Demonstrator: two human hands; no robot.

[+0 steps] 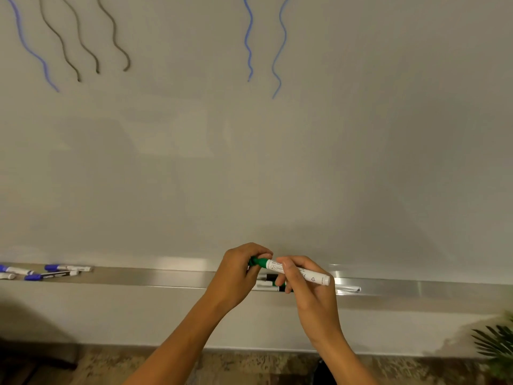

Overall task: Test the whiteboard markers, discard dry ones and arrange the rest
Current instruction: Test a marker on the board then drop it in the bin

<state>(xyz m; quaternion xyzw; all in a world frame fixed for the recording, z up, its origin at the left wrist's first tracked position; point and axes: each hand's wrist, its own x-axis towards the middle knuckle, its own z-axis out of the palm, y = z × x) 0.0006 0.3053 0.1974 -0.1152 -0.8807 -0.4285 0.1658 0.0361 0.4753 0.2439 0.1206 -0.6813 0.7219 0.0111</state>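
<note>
Cylindrical marker (298,273), seemingly capped, in hands

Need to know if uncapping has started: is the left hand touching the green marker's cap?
Touching. The head view shows the left hand with fingers curled round the green cap, while the right hand holds the marker by its white barrel.

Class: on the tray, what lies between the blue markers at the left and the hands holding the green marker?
Nothing: the head view shows bare tray between the blue markers and the left hand.

Roughly eight markers (297,272); six squiggles (251,37).
</note>
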